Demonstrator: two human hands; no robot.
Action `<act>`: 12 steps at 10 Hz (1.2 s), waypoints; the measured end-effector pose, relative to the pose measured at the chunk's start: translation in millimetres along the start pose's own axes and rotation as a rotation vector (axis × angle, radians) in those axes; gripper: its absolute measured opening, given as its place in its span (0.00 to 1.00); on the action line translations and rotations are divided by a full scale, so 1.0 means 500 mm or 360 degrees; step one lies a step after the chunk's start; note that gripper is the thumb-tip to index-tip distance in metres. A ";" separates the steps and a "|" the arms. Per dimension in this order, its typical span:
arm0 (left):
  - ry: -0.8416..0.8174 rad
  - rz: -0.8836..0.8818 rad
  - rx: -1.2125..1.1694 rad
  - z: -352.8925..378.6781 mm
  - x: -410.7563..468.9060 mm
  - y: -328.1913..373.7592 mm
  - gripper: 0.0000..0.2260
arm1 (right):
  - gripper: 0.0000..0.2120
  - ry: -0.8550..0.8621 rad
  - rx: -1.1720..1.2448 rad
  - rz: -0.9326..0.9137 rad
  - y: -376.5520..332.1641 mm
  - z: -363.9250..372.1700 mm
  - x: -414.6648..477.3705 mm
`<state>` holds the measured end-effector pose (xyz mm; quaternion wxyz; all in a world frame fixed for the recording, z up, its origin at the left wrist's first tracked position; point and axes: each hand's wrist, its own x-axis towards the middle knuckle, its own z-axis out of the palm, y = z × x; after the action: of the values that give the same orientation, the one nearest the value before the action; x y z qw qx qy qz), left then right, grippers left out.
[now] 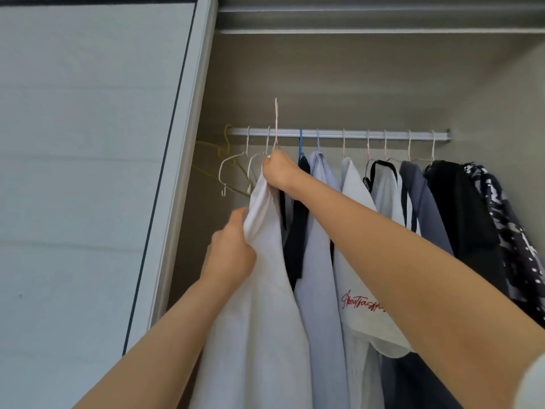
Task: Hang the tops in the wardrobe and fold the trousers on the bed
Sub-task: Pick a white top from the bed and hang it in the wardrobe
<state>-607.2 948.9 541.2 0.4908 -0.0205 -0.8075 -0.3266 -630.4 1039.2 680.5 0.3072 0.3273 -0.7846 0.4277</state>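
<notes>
Head view: white top (pixel 265 305) held at the rail (pixel 354 133), its hanger hook (pixel 276 119) above it, not yet on.
Right hand (pixel 278 169): clenched round the hanger neck.
Left hand (pixel 230 249): pinching the top's shoulder cloth.
Risk: hook may miss, or snag the empty hangers (pixel 233 169) (crowded just left).
Wardrobe (pixel 324 84): holds a row of hung tops (pixel 318 276).

Both forearms (pixel 165 329) are bare down to the left hand (pixel 230 252) and right hand (pixel 277 172); a pale, whitish sleeve (pixel 533 383) covers the right arm above the elbow
</notes>
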 end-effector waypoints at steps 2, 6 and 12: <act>0.0172 -0.0017 0.0180 0.033 0.061 -0.024 0.19 | 0.14 0.0086 -0.0350 0.0114 0.016 0.021 0.083; 0.0312 0.0035 -0.0046 0.067 0.123 -0.022 0.05 | 0.16 0.0110 -0.0492 0.0107 0.028 0.042 0.179; 0.0290 -0.0078 -0.0060 0.103 0.076 -0.060 0.07 | 0.14 0.0205 -0.0804 0.0019 0.082 0.099 0.228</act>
<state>-677.9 942.4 540.9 0.5538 0.0199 -0.7534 -0.3540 -740.4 984.8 725.8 0.4259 0.2075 -0.8473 0.2400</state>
